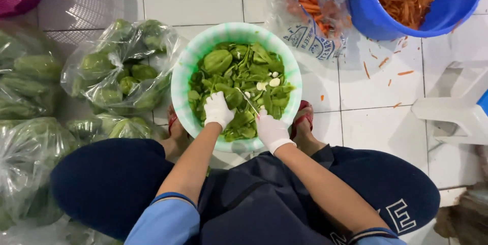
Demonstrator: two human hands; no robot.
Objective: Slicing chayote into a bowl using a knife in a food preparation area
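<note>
Peelings of green chayote and a few pale cut pieces already heap the green-rimmed basin (183, 80) on the tiled floor (376, 87) between the person's feet, while clear bags of whole chayote (119, 69) wait just to the left, so by my judgement much is left to do. Left hand (218, 110) and right hand (272, 130), both in white gloves, reach down over the basin's near edge with forearms angled inward; the left fingers are curled around a green piece I cannot make out clearly. The right fingers are closed on a thin knife (247, 100) whose blade points toward the left hand.
</note>
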